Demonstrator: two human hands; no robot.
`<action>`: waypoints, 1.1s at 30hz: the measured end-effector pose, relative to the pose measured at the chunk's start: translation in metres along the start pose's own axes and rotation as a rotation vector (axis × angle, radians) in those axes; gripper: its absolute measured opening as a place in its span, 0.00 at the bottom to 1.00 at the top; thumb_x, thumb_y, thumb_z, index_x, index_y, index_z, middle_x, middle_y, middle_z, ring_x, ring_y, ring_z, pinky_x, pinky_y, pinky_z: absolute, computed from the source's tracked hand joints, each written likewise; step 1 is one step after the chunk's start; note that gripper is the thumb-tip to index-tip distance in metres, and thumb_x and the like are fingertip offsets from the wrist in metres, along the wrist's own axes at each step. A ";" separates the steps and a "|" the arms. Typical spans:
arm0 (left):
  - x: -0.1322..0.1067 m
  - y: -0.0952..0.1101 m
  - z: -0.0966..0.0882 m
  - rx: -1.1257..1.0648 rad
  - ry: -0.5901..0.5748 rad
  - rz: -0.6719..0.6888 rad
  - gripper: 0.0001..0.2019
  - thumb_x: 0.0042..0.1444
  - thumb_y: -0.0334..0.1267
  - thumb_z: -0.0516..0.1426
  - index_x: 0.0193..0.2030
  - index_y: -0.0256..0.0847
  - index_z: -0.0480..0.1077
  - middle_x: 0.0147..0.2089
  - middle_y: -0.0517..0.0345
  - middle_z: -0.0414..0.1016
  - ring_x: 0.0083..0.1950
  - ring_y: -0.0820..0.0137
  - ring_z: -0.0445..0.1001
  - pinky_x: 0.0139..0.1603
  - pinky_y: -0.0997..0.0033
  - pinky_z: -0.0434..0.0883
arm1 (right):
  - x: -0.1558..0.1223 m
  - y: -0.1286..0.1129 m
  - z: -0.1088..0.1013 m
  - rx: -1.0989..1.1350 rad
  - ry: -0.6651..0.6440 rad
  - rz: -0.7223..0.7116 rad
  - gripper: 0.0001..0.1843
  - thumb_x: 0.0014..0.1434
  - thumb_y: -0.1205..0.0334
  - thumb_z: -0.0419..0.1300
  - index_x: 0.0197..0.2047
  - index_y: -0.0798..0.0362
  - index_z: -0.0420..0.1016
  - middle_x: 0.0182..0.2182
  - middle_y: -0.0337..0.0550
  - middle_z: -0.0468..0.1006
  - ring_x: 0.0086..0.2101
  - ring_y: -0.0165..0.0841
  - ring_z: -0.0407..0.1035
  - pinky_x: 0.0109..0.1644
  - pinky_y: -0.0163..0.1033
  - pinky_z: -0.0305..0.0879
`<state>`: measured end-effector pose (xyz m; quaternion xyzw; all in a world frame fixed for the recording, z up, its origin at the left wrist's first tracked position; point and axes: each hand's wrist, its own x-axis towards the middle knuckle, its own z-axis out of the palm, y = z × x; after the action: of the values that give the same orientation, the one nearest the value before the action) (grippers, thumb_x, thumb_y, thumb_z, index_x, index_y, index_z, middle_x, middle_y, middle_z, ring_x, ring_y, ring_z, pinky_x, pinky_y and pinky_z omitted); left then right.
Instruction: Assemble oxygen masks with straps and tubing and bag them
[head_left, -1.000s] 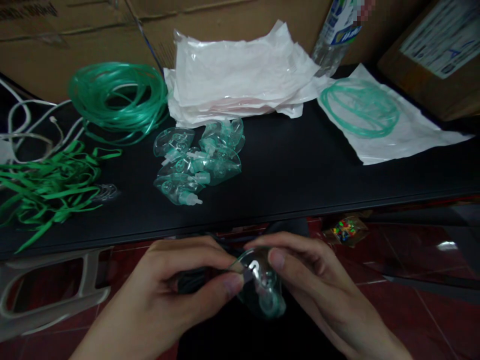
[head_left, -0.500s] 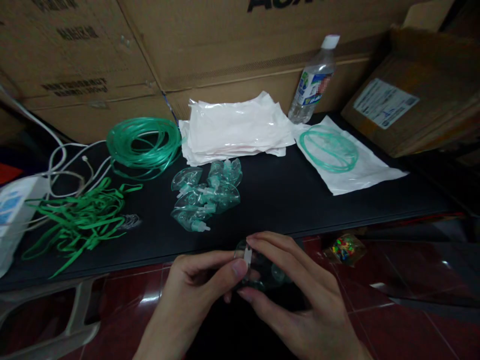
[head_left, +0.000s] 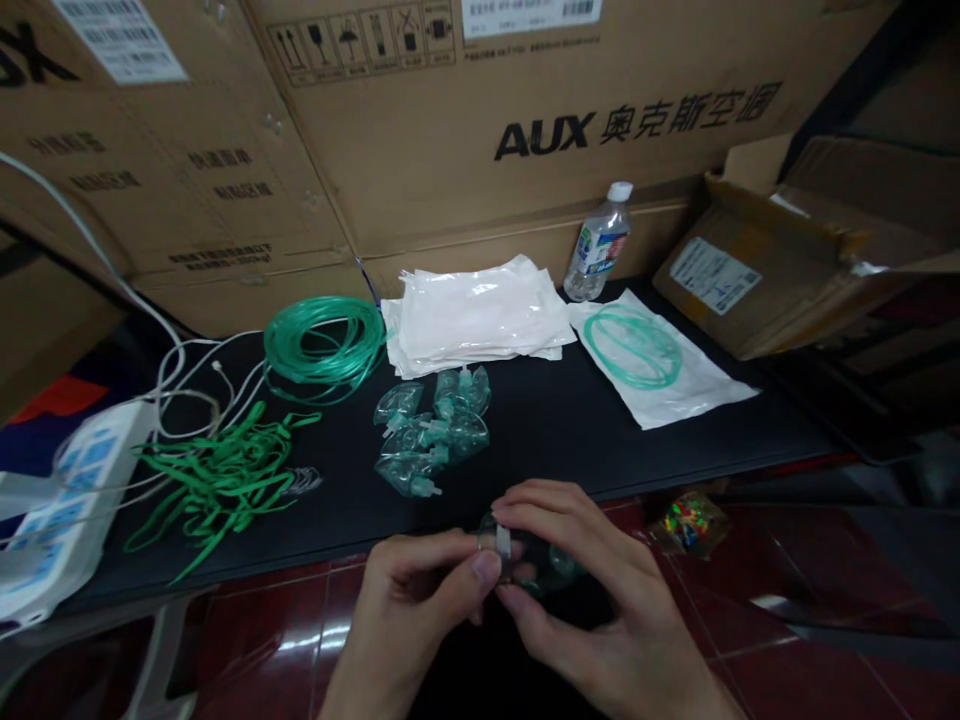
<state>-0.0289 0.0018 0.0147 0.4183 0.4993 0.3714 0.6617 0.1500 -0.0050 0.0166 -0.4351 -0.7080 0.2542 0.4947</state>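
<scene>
Your left hand (head_left: pixel 420 600): thumb and forefinger pinched on the edge of one clear mask (head_left: pixel 559 563), beside its pale strip (head_left: pixel 503 542). Your right hand (head_left: pixel 600 580): fingers half-curled around the mask. Location — before the black table's (head_left: pixel 555 440) near edge. Thereon: piled masks (head_left: pixel 466 434) — green straps (head_left: pixel 225 465) leftward.

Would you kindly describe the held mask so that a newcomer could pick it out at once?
From the long black table, come to its near edge, where the left hand and right hand are. The clear mask sits between their fingers, partly hidden. Unlike the other masks clustered on the table, it is held in the air, with a small pale strip showing.
</scene>
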 end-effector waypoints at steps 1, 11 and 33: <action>0.000 0.000 -0.001 0.013 -0.005 0.017 0.15 0.55 0.47 0.69 0.22 0.41 0.82 0.19 0.58 0.73 0.26 0.70 0.69 0.28 0.72 0.67 | 0.002 -0.001 -0.001 -0.005 0.003 -0.005 0.25 0.54 0.75 0.67 0.54 0.47 0.79 0.44 0.45 0.86 0.46 0.42 0.81 0.51 0.46 0.80; 0.009 0.013 -0.012 0.202 -0.104 0.331 0.04 0.59 0.41 0.68 0.36 0.49 0.87 0.32 0.53 0.87 0.31 0.64 0.83 0.31 0.71 0.78 | 0.016 0.000 0.003 0.160 0.023 -0.012 0.24 0.53 0.77 0.69 0.51 0.46 0.81 0.40 0.43 0.88 0.43 0.40 0.82 0.47 0.44 0.81; 0.033 0.002 -0.009 0.542 0.266 0.826 0.26 0.49 0.56 0.72 0.49 0.46 0.74 0.44 0.56 0.76 0.43 0.66 0.77 0.40 0.71 0.78 | 0.016 0.040 0.007 0.889 -0.036 0.436 0.28 0.49 0.52 0.80 0.53 0.36 0.82 0.49 0.37 0.88 0.50 0.34 0.82 0.55 0.34 0.75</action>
<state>-0.0305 0.0338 0.0037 0.6862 0.4507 0.5092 0.2583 0.1554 0.0288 -0.0100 -0.3154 -0.4320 0.6366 0.5555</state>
